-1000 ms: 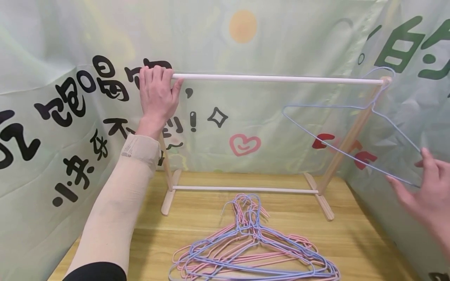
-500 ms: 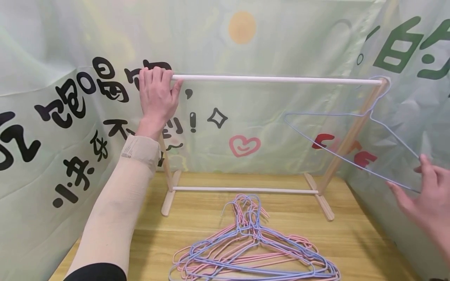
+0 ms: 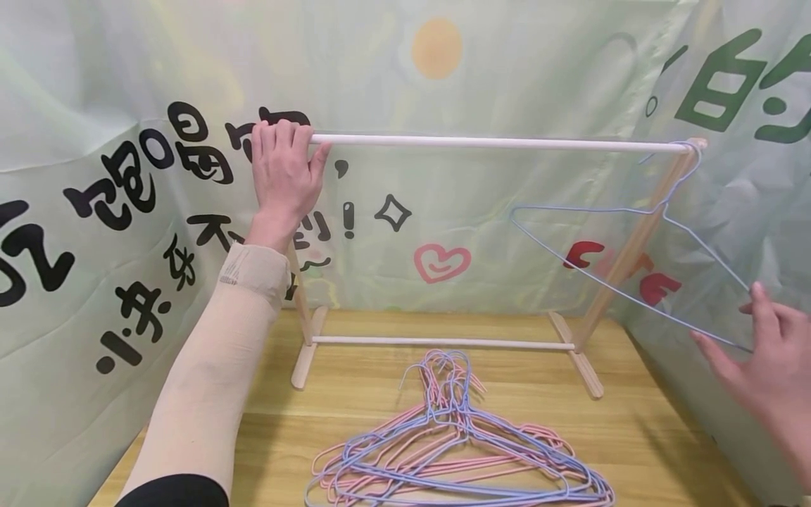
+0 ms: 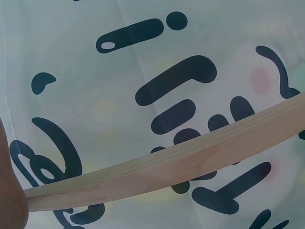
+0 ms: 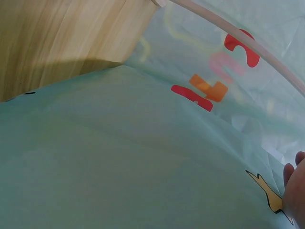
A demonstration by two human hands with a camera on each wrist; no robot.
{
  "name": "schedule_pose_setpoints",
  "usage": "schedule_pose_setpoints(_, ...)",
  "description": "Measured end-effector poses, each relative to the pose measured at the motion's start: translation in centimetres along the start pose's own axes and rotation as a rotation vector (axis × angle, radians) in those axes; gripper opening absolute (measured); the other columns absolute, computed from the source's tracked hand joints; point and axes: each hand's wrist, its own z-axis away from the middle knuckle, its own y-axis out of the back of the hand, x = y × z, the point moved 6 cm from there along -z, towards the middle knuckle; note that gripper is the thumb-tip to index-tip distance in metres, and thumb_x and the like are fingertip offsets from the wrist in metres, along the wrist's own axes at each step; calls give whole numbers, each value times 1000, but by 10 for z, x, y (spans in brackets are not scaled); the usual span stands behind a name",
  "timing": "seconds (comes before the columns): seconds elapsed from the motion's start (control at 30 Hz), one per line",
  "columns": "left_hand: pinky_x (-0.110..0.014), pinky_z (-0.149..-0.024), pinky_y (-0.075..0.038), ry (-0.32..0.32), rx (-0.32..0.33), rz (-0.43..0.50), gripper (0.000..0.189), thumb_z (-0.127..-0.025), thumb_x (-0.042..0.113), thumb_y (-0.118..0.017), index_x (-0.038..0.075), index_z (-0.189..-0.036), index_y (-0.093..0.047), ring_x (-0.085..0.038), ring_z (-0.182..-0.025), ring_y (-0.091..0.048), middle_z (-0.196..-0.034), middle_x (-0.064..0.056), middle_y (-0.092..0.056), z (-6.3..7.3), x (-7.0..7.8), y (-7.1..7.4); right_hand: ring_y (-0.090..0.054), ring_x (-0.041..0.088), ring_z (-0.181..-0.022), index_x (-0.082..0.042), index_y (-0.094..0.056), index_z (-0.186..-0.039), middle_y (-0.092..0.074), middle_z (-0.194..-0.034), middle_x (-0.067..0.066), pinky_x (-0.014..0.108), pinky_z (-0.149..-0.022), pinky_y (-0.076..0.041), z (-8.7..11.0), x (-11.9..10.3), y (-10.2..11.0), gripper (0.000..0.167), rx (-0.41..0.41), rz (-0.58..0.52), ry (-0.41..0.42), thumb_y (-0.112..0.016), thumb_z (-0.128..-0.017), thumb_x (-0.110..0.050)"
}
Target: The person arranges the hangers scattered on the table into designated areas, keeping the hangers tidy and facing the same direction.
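My left hand (image 3: pixel 286 169) grips the top left corner of a small wooden garment rack, fingers over the white top rod (image 3: pixel 494 143) and thumb beside it. In the left wrist view a wooden post (image 4: pixel 167 160) runs up to the edge of that hand (image 4: pixel 12 186). At the far right my right hand (image 3: pixel 769 359) pinches one lower corner of a blue wire clothes hanger (image 3: pixel 589 209). Its hook lies over the rod's right end, close to the right post (image 3: pixel 636 243). Only a bit of the right hand (image 5: pixel 295 191) shows in the right wrist view.
A pile of blue and pink wire hangers (image 3: pixel 465 422) lies on the wooden table (image 3: pixel 640 451) in front of the rack. The rack's white lower rod (image 3: pixel 443 341) runs behind it. Printed fabric (image 3: pixel 507 84) hangs at the back and both sides.
The right hand has lowered slightly with the blue hanger, and the hook has come down from above the rod's right end onto it. The left hand stays in place.
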Motion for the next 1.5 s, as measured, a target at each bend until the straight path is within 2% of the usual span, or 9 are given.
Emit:
schedule_pose_setpoints(0.47,-47,-120,-22,6,4,1,51,-108,50,-43,0,-110,-54,-41,-102,-39,-103,-18,-47,0,2,-1,-43,58,-94,9,-51,-144,-51,-111,47,15,-106,-24,2,-4,2,104,16,9,-25,-53,-90,-80)
schedule_pose_setpoints(0.57,-47,-119,-23,8,1,-1,52,-108,51,-42,0,-110,-54,-41,-102,-39,-103,-18,-47,0,2,-2,-47,60,-105,9,-51,-145,-50,-119,47,19,-111,-27,2,-7,4,104,16,16,-40,-55,-90,-79)
schedule_pose_setpoints(0.73,-47,-118,-23,5,1,-9,51,-109,51,-41,1,-110,-53,-41,-102,-39,-103,-18,-46,0,2,-2,-45,60,-127,10,-51,-144,-49,-132,44,36,-120,-31,2,-8,5,104,40,14,-57,-58,-88,-78)
schedule_pose_setpoints(0.8,-47,-119,-23,2,6,-11,51,-109,51,-41,1,-110,-53,-41,-102,-39,-103,-19,-46,0,2,-1,-45,59,-129,10,-52,-143,-49,-135,42,41,-121,-32,1,-8,6,104,63,7,-53,-60,-88,-77)
schedule_pose_setpoints(0.97,-47,-119,-22,-4,13,-8,52,-109,51,-41,0,-110,-53,-42,-103,-39,-103,-19,-47,0,2,-1,-46,56,-131,10,-53,-142,-50,-138,39,42,-121,-32,1,-8,7,103,86,1,-59,-61,-87,-77)
schedule_pose_setpoints(1.07,-47,-120,-21,1,10,-4,52,-109,50,-42,0,-111,-54,-42,-103,-39,-104,-19,-48,0,2,-2,-46,59,-130,9,-52,-144,-50,-139,40,43,-122,-32,1,-8,6,104,32,32,-73,-58,-88,-78)
schedule_pose_setpoints(1.2,-47,-121,-21,12,3,-3,52,-109,51,-41,0,-112,-54,-42,-104,-39,-104,-19,-47,1,0,-2,-43,62,-128,9,-48,-147,-48,-139,41,46,-123,-30,4,-11,-1,106,-94,57,-71,-53,-89,-80)
schedule_pose_setpoints(1.3,-47,-120,-21,12,1,-9,53,-109,51,-40,0,-111,-53,-42,-104,-39,-104,-19,-47,0,0,-2,-44,63,-126,9,-47,-147,-48,-138,41,45,-123,-30,9,-17,-10,105,-145,20,-45,-53,-90,-79)
schedule_pose_setpoints(1.5,-47,-120,-22,8,6,-4,53,-109,51,-39,0,-110,-53,-42,-104,-39,-104,-20,-47,0,0,-2,-46,58,-129,4,-45,-152,-48,-142,36,29,-123,-25,22,-34,-29,102,-236,-66,-43,-55,-91,-77)
